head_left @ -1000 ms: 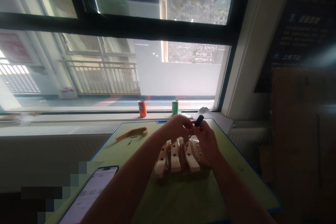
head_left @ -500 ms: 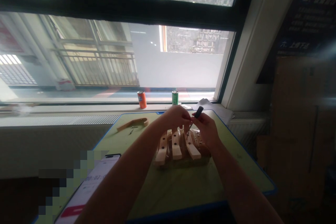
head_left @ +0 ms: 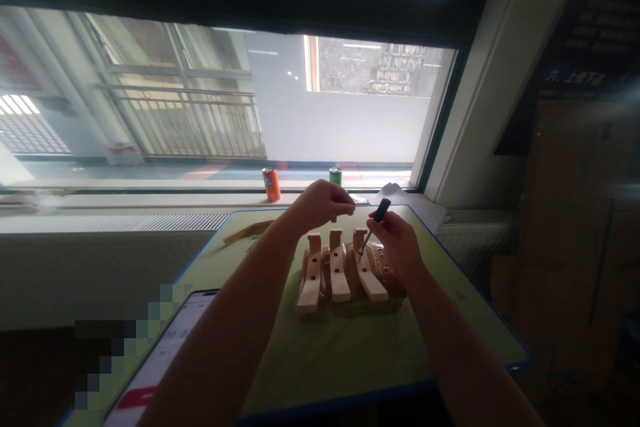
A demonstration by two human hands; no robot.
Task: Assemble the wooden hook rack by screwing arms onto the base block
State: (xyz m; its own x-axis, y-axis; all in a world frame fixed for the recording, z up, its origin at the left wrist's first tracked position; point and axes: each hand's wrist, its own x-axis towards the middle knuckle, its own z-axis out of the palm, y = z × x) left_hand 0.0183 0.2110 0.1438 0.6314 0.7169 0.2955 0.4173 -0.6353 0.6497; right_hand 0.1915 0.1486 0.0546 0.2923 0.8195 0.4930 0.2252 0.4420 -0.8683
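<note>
On the desk [head_left: 350,360] wooden pieces [head_left: 340,273] are lying, two cans [head_left: 271,184] standing behind them; above them the right hand [head_left: 400,250] is gripping a screwdriver [head_left: 376,219], the curled left hand [head_left: 320,203] holding I cannot tell what.

Place: I log this as a small assembly workroom, not a home. Evidence I see:
- one worktable under a green mat [head_left: 350,360] with blue edging
- a set of drilled wooden parts [head_left: 340,273] on the mat, and a curved wooden piece [head_left: 247,232] farther back
- a screwdriver [head_left: 376,217]
- a phone [head_left: 155,373] showing timer digits, at the near left corner
- a dark printed notice [head_left: 585,53] on the right wall, with cardboard boxes [head_left: 570,213] beneath it
- a wide window [head_left: 330,113] with a heater grille [head_left: 125,221] below
- two drink cans [head_left: 271,185] on the sill
</note>
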